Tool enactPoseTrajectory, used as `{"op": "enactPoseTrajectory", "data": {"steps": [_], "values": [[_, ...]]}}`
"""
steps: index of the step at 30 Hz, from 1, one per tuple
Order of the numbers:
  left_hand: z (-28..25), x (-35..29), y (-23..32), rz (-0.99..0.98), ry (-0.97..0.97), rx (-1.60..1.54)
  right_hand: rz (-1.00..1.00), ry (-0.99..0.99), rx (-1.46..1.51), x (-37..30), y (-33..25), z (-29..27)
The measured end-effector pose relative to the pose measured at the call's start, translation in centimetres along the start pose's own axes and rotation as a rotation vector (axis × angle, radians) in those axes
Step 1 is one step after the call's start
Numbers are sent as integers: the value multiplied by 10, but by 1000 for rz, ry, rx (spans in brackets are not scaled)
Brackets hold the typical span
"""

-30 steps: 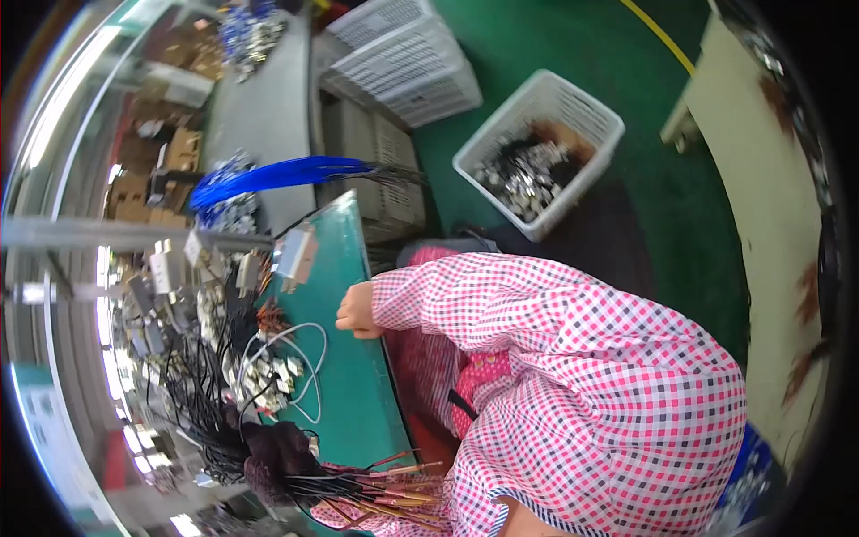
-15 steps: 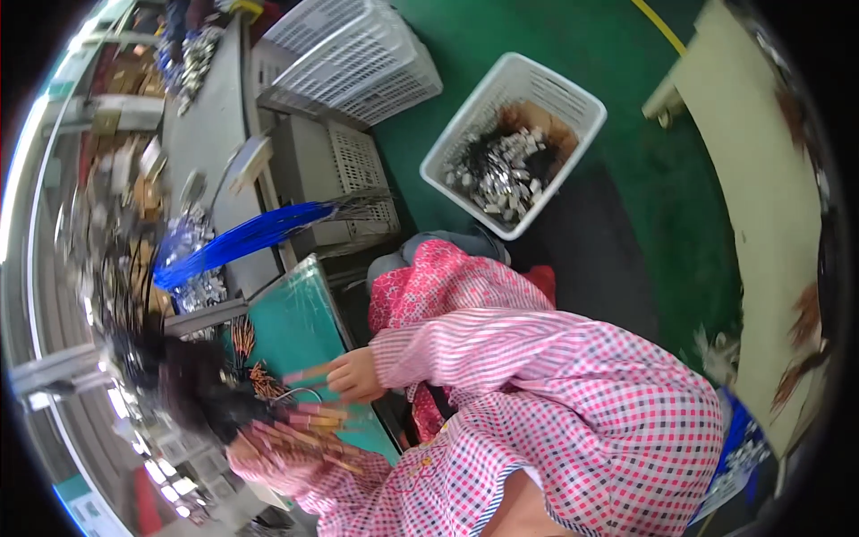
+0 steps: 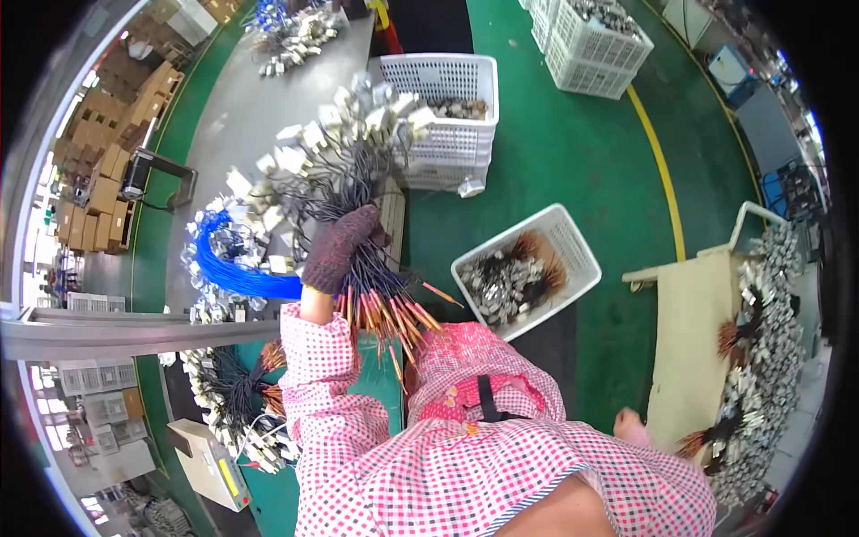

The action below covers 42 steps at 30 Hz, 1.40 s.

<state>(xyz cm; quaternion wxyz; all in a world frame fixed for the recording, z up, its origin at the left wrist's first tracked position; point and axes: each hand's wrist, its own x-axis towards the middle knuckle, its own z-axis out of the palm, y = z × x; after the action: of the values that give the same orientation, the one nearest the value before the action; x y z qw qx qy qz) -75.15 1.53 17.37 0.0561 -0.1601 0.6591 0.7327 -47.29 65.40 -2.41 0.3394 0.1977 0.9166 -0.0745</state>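
Here, a knit-gloved left hand (image 3: 340, 249) tight around slender black blocky-ended cables (image 3: 351, 183); bare right hand (image 3: 629, 422), grip unclear.

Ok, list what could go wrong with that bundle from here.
The gloved left hand holds the cable bundle at one place, so single cables might slip out; one cable end juts sideways.
The splayed white connectors might snag the nearby blue wire coil.
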Motion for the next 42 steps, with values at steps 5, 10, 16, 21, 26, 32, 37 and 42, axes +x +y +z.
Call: {"op": "enactPoseTrajectory", "data": {"steps": [5, 10, 16, 21, 26, 32, 37, 42], "values": [[-43, 65, -32, 200, -59, 286, 41, -15, 34, 17, 1, 16], [-60, 102, 5, 370, -57, 461, -20, 42, 194, 63, -44, 13], [-93, 197, 37, 219, -200, 495, -81, 103, 364, 139, -148, -36], [-121, 268, 110, -110, -155, 599, -175, 185, 342, 207, -256, -115], [-193, 402, 139, -225, -386, 1116, -269, 196, 260, 255, -324, -158], [-318, 571, 180, -275, -405, 1925, -96, -32, 94, 233, -337, -183], [-377, 648, 212, -426, 512, 2342, -160, -149, 70, 258, -327, -163], [-321, 589, 153, -193, 804, 1695, -155, -189, 65, 257, -328, -169]]}}
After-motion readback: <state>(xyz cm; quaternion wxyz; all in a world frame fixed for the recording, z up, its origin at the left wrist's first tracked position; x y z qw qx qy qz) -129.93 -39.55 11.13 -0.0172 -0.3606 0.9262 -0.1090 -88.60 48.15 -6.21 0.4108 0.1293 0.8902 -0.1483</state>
